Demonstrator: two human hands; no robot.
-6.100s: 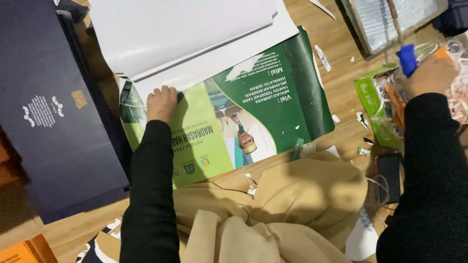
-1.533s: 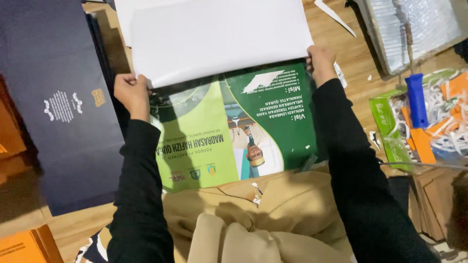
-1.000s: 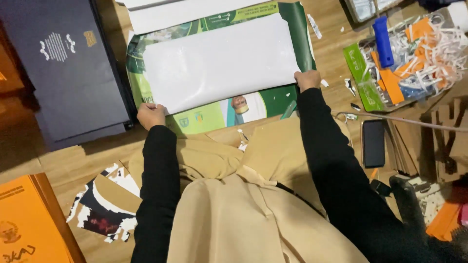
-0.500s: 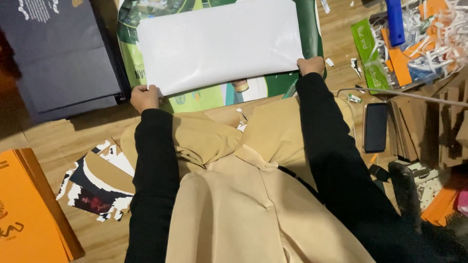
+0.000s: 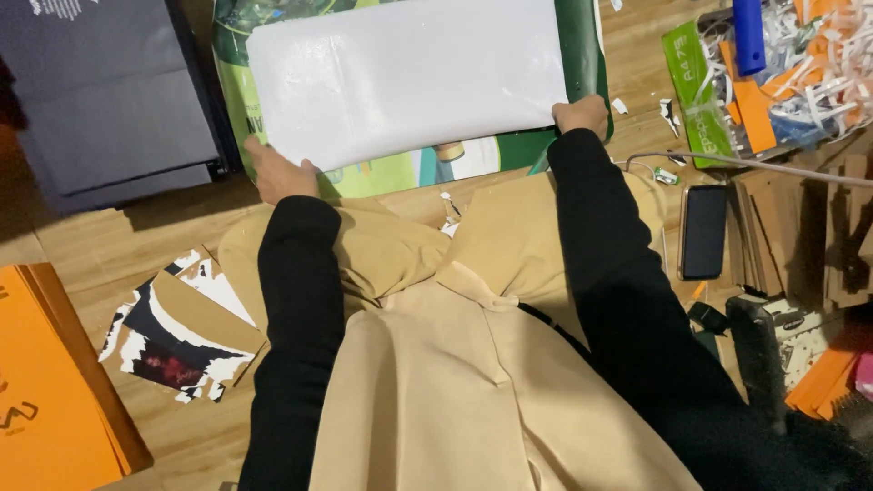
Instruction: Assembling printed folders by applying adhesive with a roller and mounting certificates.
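White sheet (image 5: 409, 77) lies flat on the green printed poster (image 5: 582, 55), long axis running left to right, at the far centre of the wooden floor (image 5: 82, 245). Left hand (image 5: 273, 171) pinches its near-left corner; right hand (image 5: 580, 114) is closed on its near-right corner. Dark board (image 5: 100, 100) lies just left of the poster; tray of paper scraps (image 5: 782, 73) lies right, black phone (image 5: 704, 231) near right. Near edge meets the person's beige lap.

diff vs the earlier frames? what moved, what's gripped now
The white sheet was folded down toward the person and now covers most of the green poster. The right hand left the blue-handled tool and took the sheet's right corner; the left hand slid to its near-left edge. Dark folder, phone and scrap pile stayed put.
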